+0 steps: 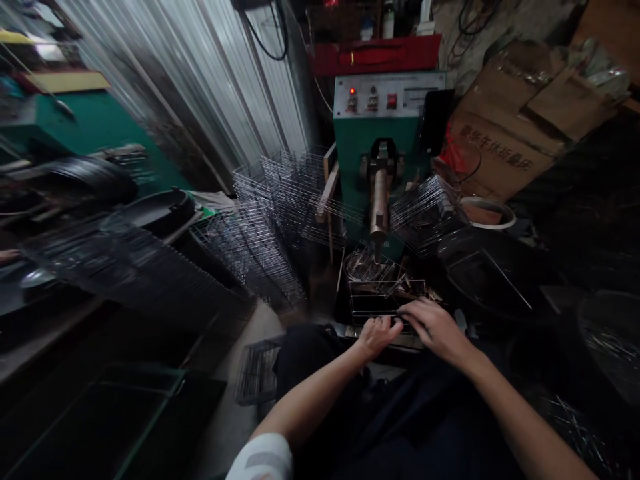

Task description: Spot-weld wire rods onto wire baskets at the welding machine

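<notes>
My left hand [379, 336] and my right hand [433, 327] both grip the front edge of a rectangular wire rack [386, 300], which lies flat in front of a green spot-welding machine [379, 143]. Above the rack, the machine's copper-coloured upper electrode [379, 203] points down, and its tip stays a little behind my hands. A small pile of wire pieces [367, 267] lies under the electrode. Part of the rack's far side is lost among dark clutter.
Tall stacks of finished wire racks [270, 220] lean to the left of the machine, and another stack [425, 215] sits to its right. Cardboard boxes [503, 130] are heaped behind at right. A dark tub of loose wires [613, 340] stands at the far right.
</notes>
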A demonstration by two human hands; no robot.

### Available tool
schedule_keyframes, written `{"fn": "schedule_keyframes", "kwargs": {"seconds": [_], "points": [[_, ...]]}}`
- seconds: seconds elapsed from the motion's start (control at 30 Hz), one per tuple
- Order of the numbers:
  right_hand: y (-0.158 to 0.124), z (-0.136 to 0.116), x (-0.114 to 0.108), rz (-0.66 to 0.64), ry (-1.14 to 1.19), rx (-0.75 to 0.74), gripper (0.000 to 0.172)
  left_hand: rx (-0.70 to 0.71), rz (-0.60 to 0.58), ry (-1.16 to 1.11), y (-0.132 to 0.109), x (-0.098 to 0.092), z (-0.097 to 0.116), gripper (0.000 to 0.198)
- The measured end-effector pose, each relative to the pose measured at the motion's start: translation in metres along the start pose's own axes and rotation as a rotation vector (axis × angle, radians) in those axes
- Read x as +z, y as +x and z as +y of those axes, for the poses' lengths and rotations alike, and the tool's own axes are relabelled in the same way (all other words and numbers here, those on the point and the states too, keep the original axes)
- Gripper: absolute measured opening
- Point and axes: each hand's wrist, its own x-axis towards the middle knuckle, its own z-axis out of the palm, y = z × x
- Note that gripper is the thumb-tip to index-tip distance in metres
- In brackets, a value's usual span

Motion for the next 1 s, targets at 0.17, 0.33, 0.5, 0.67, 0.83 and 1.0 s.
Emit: {"fn": "schedule_keyframes", "kwargs": {"seconds": [0.17, 0.33, 0.5, 0.67, 0.83, 1.0], "points": [[0.016, 0.016, 0.03, -0.049, -0.171, -0.038, 0.02, 0.004, 0.009, 0.012, -0.001, 0.011, -0.005, 0.028], [0.02, 0.022, 0.043, -0.05, -0.293, -0.01, 0.022, 0.014, 0.012, 0.005, -0.001, 0.016, -0.008, 0.028], [0.019, 0.027, 0.063, -0.013, -0.474, -0.075, 0.039, -0.01, 0.017, 0.001, 0.006, 0.02, -0.007, 0.023], [0.017, 0.032, 0.072, 0.036, -0.539, -0.082, 0.042, -0.022, 0.031, 0.002, 0.012, 0.024, -0.006, 0.02], [0.021, 0.032, 0.072, 0.061, -0.561, -0.094, 0.038, -0.032, 0.049, 0.004, 0.015, 0.024, -0.008, 0.019], [0.025, 0.028, 0.066, 0.102, -0.501, -0.119, 0.036, -0.037, 0.053, -0.001, 0.018, 0.017, -0.01, 0.018]]}}
